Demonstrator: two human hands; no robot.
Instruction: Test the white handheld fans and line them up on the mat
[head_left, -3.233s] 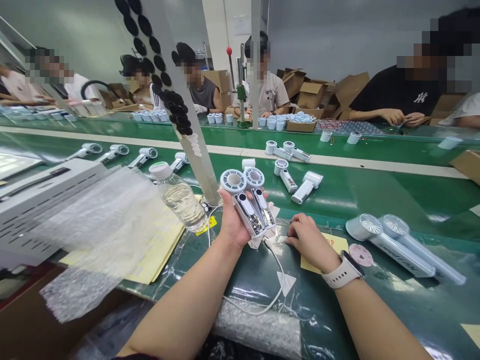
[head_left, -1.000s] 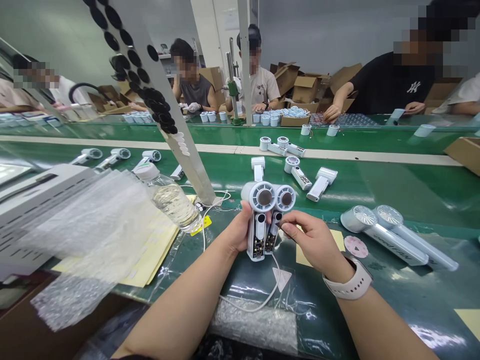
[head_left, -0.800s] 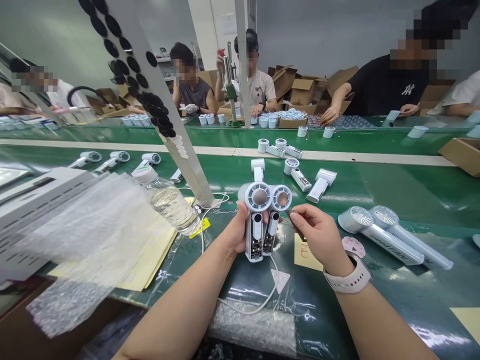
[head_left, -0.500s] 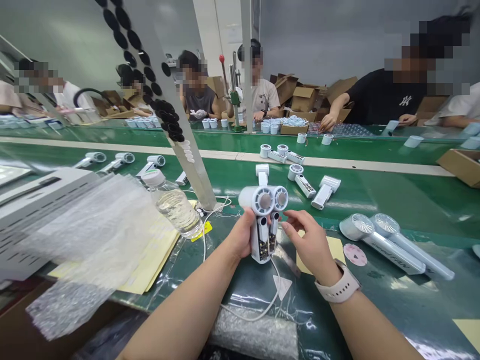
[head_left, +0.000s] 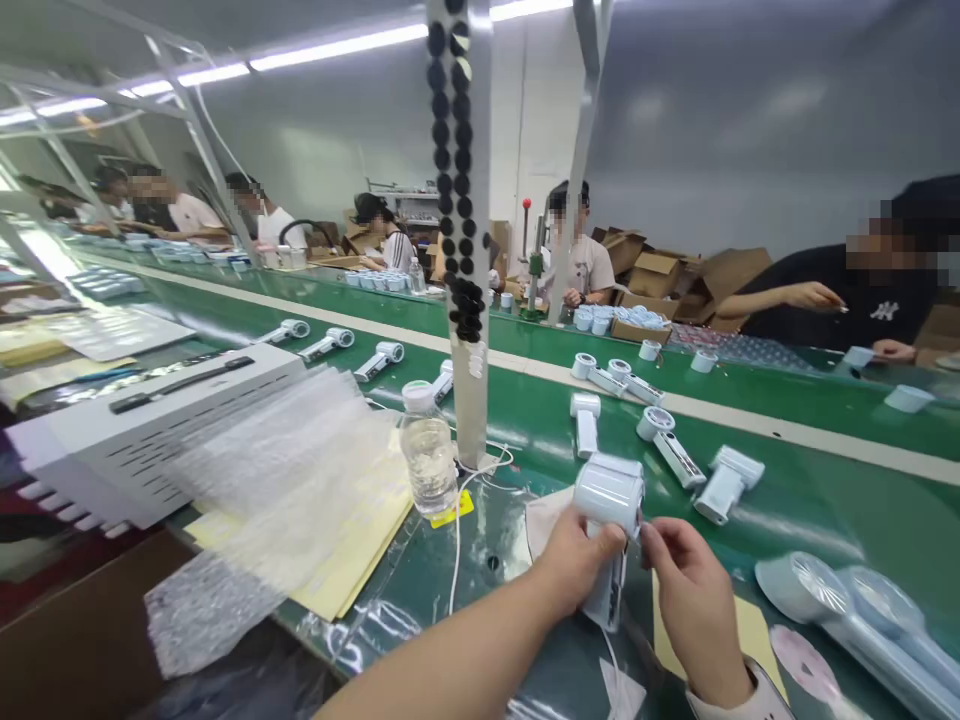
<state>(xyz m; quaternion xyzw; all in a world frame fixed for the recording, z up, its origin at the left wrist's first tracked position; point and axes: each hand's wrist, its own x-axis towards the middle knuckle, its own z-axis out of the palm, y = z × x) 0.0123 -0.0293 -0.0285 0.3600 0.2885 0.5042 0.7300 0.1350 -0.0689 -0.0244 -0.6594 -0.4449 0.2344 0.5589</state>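
My left hand (head_left: 574, 560) is wrapped round the handle of a light-blue handheld fan (head_left: 609, 490), just below its round head. The fan stands nearly upright above the bench, with its face turned to the right. A white cable (head_left: 613, 655) runs down from the foot of the handle. Close against the fan's right side is my right hand (head_left: 694, 590), thumb and forefinger pinched together near the edge of the head. What the pinch holds, if anything, is too small to make out. Beneath the right hand lies a yellow paper sheet (head_left: 757, 635).
Several handheld fans (head_left: 671, 445) lie on the green conveyor (head_left: 525, 430). Wrapped fans (head_left: 847, 600) lie at right. A water bottle (head_left: 429, 450) stands by a metal post (head_left: 472, 400). Plastic bags (head_left: 277, 470) cover papers and a white box (head_left: 187, 420) at left. Co-workers sit across the line.
The view has swung left and up. The fan has turned, so its open-fronted side now faces right. My right fingers have closed into a pinch at its head.
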